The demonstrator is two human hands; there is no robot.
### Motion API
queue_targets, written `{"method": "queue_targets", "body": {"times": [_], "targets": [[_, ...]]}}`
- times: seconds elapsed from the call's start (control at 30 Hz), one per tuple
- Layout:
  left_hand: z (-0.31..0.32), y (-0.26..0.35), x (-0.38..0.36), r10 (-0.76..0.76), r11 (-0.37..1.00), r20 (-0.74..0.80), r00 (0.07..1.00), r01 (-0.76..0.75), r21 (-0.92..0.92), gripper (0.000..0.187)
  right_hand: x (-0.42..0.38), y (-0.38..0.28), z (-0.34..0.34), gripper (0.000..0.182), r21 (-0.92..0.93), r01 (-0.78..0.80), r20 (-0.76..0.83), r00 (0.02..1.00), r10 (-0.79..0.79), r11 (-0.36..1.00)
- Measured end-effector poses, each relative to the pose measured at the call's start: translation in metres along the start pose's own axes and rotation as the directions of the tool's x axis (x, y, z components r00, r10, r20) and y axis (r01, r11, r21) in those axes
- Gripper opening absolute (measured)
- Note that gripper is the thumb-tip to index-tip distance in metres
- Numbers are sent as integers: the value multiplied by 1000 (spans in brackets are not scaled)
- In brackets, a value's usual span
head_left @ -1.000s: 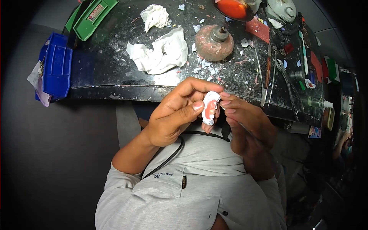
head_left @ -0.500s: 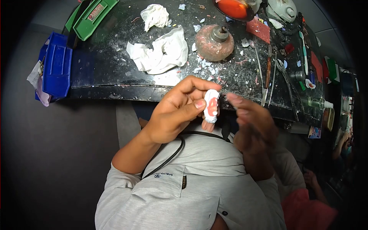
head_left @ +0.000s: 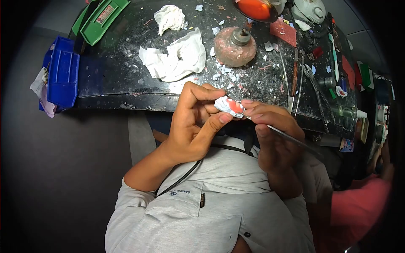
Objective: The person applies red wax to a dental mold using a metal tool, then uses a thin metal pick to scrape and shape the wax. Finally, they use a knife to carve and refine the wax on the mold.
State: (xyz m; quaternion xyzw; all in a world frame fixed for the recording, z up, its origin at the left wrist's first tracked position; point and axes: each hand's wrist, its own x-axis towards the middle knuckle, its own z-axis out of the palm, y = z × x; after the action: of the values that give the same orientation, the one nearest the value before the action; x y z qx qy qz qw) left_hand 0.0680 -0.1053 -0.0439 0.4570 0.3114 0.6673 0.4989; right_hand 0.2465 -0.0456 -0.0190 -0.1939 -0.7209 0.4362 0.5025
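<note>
Between the thumb and fingers of my left hand (head_left: pixel 194 122) is a small white plaster dental model (head_left: pixel 223 106), tilted, with pink-red wax and what look like pale teeth on its upper face. My right hand (head_left: pixel 276 130) grips a slim metal wax carver (head_left: pixel 280 133). Its tip meets or nearly meets the right end of the model; my fingers partly hide that spot. The carver's far end, smeared by motion, points down to the right. Both hands are just in front of the bench edge, above my lap.
On the dark, debris-strewn bench (head_left: pixel 112 76) are crumpled white tissue (head_left: pixel 192 59), a spirit burner (head_left: pixel 235 48), a pink wax sheet (head_left: pixel 283 32) and several hand tools (head_left: pixel 295 80). Blue (head_left: pixel 63 80) and green trays (head_left: pixel 101 21) lie left. A person in a pink top (head_left: pixel 358 206) is at right.
My left hand has turned the model from upright to nearly level. My right hand has come in to it, and the carver now shows clearly. The person at right has shifted.
</note>
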Motion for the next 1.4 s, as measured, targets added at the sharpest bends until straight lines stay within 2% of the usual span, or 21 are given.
{"method": "queue_targets", "body": {"times": [0.07,0.47,0.63,0.97,1.03,1.07,1.1,1.13,1.17,1.2,1.23,1.27,1.3,1.4], "targets": [[0,-1,0,1,999,-5,1000,-1,-37,32,1,-1,0,11,-10,-4,3,1000,4,1000],[-2,-1,0,0,1000,12,1000,0,9,31,6,-3,-2,9,-93,29,64,998,-23,995],[2,-5,-3,-4,1000,-81,997,3,-22,30,5,-3,-2,10,-113,47,69,997,-39,993],[2,-14,-3,5,999,-117,993,-10,-43,30,3,1,0,10,-103,64,56,997,-58,993],[4,-14,-1,27,996,-108,994,-36,-83,29,2,1,-2,11,48,-97,48,994,95,994],[4,-13,0,27,996,-109,994,-36,-83,29,0,1,-2,11,48,-98,48,994,95,994],[4,-12,1,12,996,-97,995,-21,-87,29,-1,0,-2,13,254,-232,-7,970,242,939],[4,-11,2,-2,996,-88,996,-6,-91,29,-2,0,-2,15,454,-336,-27,920,390,825],[4,-7,3,0,996,-91,996,-8,-89,29,1,-1,-6,17,437,-361,-20,912,410,824],[4,-3,5,-67,991,-56,996,59,-124,29,2,1,-5,17,438,-362,-17,912,410,823],[4,0,6,-133,979,-18,991,129,-157,31,3,4,-4,20,394,-262,-98,941,324,881],[2,2,6,-133,979,-18,991,129,-158,31,4,7,-3,22,340,-160,-175,957,230,927],[-1,3,7,-152,978,-1,988,150,-148,32,5,11,-6,31,213,-67,-162,981,103,975],[-2,6,8,-160,981,-1,987,159,-109,36,1,-1,-11,39,253,-144,-172,966,191,957]]}}
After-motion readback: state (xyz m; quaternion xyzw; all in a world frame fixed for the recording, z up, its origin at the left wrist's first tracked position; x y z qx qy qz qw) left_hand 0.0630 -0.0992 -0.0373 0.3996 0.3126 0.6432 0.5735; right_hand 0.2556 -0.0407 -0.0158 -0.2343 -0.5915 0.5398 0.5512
